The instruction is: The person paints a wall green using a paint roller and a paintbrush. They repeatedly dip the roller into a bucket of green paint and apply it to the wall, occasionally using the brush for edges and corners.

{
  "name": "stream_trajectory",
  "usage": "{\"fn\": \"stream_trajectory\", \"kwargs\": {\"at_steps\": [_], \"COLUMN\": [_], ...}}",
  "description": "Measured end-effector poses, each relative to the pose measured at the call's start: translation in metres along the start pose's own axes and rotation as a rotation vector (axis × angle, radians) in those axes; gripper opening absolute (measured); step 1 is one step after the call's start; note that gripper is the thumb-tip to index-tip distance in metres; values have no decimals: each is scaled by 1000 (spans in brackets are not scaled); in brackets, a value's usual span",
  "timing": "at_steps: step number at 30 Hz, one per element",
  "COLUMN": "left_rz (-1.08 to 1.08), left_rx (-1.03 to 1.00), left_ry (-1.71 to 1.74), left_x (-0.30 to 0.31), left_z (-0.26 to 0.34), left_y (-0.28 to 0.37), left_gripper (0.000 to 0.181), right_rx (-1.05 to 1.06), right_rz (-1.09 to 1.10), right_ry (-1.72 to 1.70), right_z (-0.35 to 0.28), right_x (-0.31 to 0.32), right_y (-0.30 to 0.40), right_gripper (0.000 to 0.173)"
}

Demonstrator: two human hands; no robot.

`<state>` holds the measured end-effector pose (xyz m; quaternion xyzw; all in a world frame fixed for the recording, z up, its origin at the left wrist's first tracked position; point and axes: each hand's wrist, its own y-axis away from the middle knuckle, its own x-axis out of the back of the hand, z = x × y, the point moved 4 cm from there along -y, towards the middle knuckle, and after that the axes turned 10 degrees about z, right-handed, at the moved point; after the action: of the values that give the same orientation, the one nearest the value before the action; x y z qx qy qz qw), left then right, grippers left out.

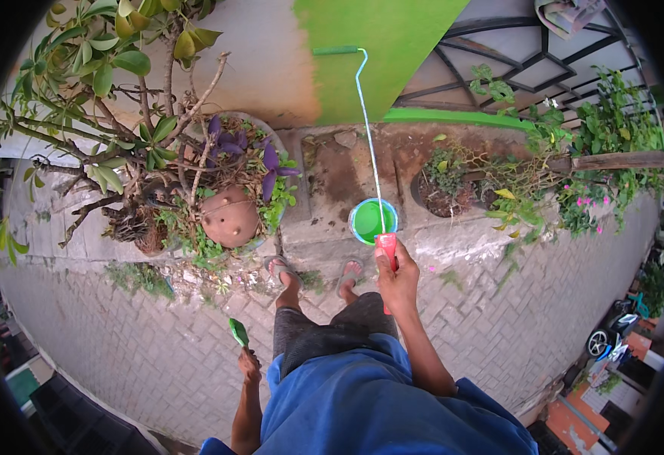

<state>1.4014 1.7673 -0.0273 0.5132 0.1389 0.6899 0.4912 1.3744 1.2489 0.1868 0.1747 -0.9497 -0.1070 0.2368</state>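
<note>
My right hand grips the red plastic handle of a paint roller. Its long wire frame reaches over the bucket to the green roller sleeve, which lies at the wall, over a part painted bright green. Left of the sleeve the wall is pale and unpainted, with an orange-brown stain low down. Below the roller frame a bucket of green paint stands on the concrete ledge. Low at my left side, my left hand holds a paintbrush with green paint on it, pointing up and away from me.
A large round planter with a branching shrub and purple-leaved plants stands left of the bucket. Potted plants and a wooden post are on the right. A dark metal fence adjoins the wall. Brick paving lies around my feet.
</note>
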Motion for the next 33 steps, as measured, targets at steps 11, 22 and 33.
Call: {"fn": "stream_trajectory", "kwargs": {"at_steps": [11,22,33], "left_rz": [118,206,167], "left_rx": [63,100,118], "left_ry": [-57,-206,-212], "left_x": [58,105,85], "left_z": [-12,-16,15], "left_y": [-3,-13,-34], "left_gripper": [41,44,42], "right_rx": [-90,-242,-107], "right_rz": [-62,-64,-59], "right_ry": [234,323,456], "right_z": [147,267,252], "right_x": [-113,-219,-244], "right_y": [-105,-172,-167], "right_gripper": [30,30,30]}}
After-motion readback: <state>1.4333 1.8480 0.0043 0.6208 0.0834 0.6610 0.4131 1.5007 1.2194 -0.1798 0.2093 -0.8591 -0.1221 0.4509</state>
